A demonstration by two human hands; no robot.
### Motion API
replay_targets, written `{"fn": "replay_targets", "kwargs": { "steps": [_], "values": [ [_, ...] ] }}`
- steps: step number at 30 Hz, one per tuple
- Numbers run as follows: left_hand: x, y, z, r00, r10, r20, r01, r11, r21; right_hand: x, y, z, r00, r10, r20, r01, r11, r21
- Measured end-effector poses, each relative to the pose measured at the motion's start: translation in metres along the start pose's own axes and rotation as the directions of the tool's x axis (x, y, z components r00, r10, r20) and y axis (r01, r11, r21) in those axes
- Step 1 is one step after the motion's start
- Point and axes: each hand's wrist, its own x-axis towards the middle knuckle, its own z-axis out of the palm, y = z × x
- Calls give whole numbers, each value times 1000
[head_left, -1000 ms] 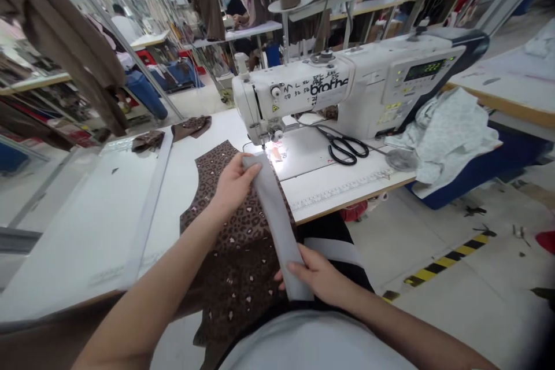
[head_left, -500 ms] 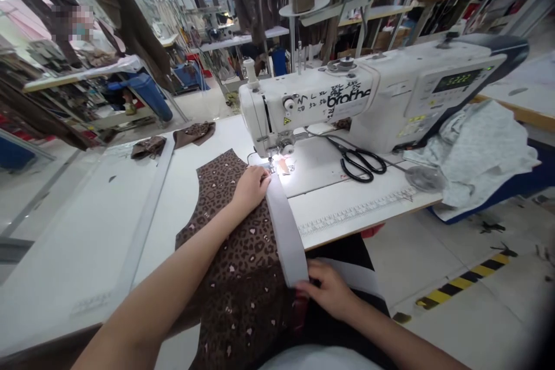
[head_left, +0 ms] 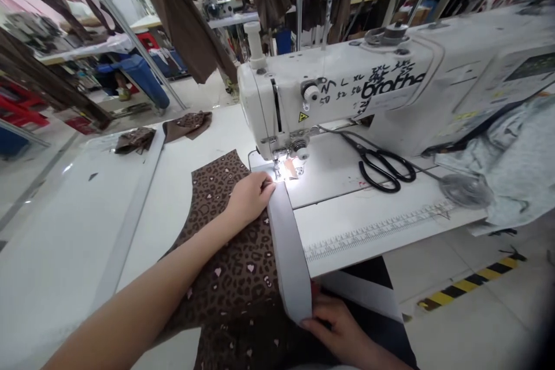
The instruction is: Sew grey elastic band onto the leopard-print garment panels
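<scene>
Brown leopard-print fabric (head_left: 243, 260) lies on the table and hangs over its front edge. Along its right side runs a plain grey strip (head_left: 291, 243), whose top end reaches the lit presser foot (head_left: 278, 171) of a white sewing machine (head_left: 342, 87). My left hand (head_left: 249, 201) is closed, thumb and fingers pinching the fabric and the strip's upper edge just in front of the foot. Down at the table's front edge, my right hand (head_left: 336, 324) pinches the lower part of the grey strip, its fingers partly behind it.
Black-handled scissors (head_left: 384, 170) rest on the machine bed, right of the needle. A printed ruler scale (head_left: 373, 231) follows the table's front edge. Pale printed cloth (head_left: 511, 156) is heaped at the right. Small leopard-print pieces (head_left: 188, 125) lie at the table's back left.
The view has come closer to the machine, which appears larger. My right hand sits lower in the picture, still on the grey strip. My left hand stays by the presser foot.
</scene>
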Motion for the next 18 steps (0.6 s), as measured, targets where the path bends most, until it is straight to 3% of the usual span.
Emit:
{"fn": "replay_targets", "kwargs": {
  "steps": [10, 12, 15, 18],
  "values": [
    [1, -1, 1, 1000, -12, -26, 11, 999, -50, 6, -5, -2, 1000, -18, -23, 18, 1000, 21],
    [0, -1, 4, 996, 60, -73, -61, 998, -14, 6, -5, -1, 999, -18, -28, 19, 1000, 22],
    [-2, 1, 6, 957, 258, -132, -232, 955, 184, 7, -6, -2, 1000, -23, -20, 23, 1000, 6],
    [-7, 7, 7, 922, 387, -18, -358, 869, 342, 8, -6, -3, 999, -47, -5, 46, 999, -28]
  ]
}}
